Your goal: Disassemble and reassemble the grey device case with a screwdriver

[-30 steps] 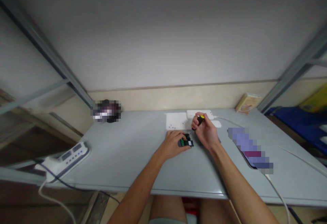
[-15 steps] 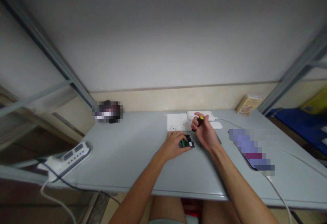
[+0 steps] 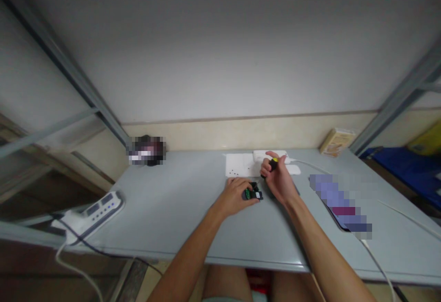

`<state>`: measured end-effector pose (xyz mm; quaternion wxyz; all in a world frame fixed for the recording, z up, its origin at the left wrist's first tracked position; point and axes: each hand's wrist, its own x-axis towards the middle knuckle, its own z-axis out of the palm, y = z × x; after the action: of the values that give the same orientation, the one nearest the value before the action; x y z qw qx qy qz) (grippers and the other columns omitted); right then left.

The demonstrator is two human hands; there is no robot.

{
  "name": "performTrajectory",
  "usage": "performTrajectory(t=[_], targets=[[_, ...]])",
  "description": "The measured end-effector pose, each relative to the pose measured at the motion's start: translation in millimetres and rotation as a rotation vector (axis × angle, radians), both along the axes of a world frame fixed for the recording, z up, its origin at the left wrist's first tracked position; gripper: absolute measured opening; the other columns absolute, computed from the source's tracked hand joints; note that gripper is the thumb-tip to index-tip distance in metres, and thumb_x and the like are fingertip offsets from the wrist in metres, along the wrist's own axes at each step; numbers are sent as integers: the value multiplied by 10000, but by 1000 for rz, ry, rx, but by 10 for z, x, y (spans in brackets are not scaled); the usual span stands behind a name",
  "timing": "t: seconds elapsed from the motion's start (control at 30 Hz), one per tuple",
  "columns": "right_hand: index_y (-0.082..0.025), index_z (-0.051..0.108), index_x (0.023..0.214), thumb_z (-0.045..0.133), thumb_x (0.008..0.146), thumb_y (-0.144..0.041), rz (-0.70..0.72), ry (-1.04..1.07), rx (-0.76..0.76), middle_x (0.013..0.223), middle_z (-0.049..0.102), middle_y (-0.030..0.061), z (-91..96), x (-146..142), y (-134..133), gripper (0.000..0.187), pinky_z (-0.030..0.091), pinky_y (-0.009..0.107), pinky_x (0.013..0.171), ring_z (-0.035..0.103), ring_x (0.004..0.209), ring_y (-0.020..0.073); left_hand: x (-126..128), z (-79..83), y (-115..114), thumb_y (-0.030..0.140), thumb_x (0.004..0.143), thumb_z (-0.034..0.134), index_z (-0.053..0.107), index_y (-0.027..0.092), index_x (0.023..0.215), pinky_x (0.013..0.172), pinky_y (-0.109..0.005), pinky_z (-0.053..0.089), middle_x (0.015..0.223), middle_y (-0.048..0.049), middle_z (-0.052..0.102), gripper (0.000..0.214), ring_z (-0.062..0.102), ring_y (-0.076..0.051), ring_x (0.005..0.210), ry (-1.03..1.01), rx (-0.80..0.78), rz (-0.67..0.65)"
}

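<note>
My left hand [image 3: 237, 196] is closed on a small black device with a green circuit board [image 3: 254, 193], keeping it against the grey table. In my right hand [image 3: 277, 176] is a screwdriver with a black and yellow handle [image 3: 274, 163], its handle tilted up and its thin shaft angled down toward the device. Whether the tip touches the device is too small to tell. Behind my hands lies a white sheet [image 3: 236, 164] with several tiny dark pieces, probably screws, near its lower left corner.
A white box-like item [image 3: 260, 156] with a cable stands behind my right hand. To the right lies a phone [image 3: 339, 203] with a blurred screen and a white cable. A yellowish box [image 3: 336, 142] stands at the back right. A white power strip [image 3: 93, 217] sits at the left edge.
My right hand and the screwdriver have shifted very slightly, the fingers turning a little around the handle. My left hand and the device stay in place.
</note>
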<state>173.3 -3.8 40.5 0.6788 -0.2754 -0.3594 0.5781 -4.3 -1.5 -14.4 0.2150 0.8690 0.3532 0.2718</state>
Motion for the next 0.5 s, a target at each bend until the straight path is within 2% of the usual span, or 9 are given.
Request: performTrajectory(t=[0.07,0.2,0.27,0.3,0.4,0.5], targets=[[-289,637,970,640,861,-628,20,25,-34,696,469,-30,-2,9,6,356,446,281,563,463,575,129,1,8,-2,437,825,787,655,229,940,1051,-413,392,1228,-45,703,272,604,-244,1190,-5,-2,-6],[-257,649,876,825,733,-508,-16,37,-41,884,620,7,3,17,-10,338,504,300,703,590,743,148,-5,7,-5,436,835,778,663,225,964,1062,-425,390,1222,-45,702,273,605,-247,1189,-9,3,-10],[-257,626,854,872,691,-449,-22,36,-36,967,651,14,3,18,-22,352,511,314,745,612,784,155,-8,3,-4,436,829,783,667,221,960,1060,-422,395,1229,-47,699,277,601,-249,1197,-11,2,-8],[-260,606,840,879,690,-424,-17,38,-35,945,649,7,1,18,-24,352,508,309,731,606,763,150,-8,2,-3,437,829,783,669,221,959,1058,-419,399,1235,-49,699,277,599,-250,1201,-11,0,-10],[-259,537,784,857,737,-409,-3,52,-14,694,507,-47,-11,13,-15,356,441,249,582,488,580,103,-5,5,0,436,830,782,674,220,961,1048,-410,411,1236,-56,702,275,607,-249,1194,-7,-9,-13],[-271,566,833,752,824,-532,-17,50,4,613,346,-67,-15,3,9,321,373,230,490,360,492,91,-1,8,4,420,821,795,675,218,960,1041,-398,413,1220,-47,708,273,619,-238,1176,-7,-5,-10]])
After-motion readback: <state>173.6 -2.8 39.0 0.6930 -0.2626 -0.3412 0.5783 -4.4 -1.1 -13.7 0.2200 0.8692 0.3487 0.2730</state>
